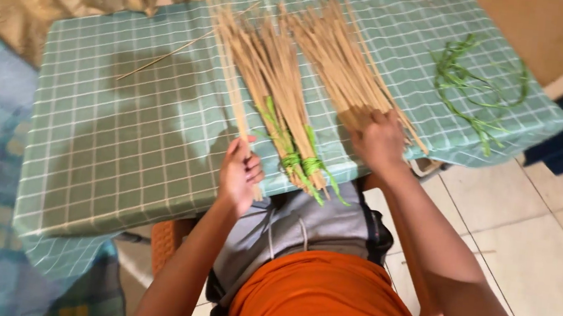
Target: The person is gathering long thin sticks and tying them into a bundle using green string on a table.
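Looking down from head view: I see left hand [240, 174] clenched on one thin stick [235, 100], its long axis running away across the worktop [105, 152]. Right hand [379, 139] grips loose stick bundle [338, 62]. Tied bundles [281, 98] lie between; green strips [477, 85] far right.

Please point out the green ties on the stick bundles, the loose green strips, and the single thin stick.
green ties [301, 162], head view, wrapped knot.
loose green strips [477, 85], head view, tangle's middle.
single thin stick [166, 55], head view, mid-length.
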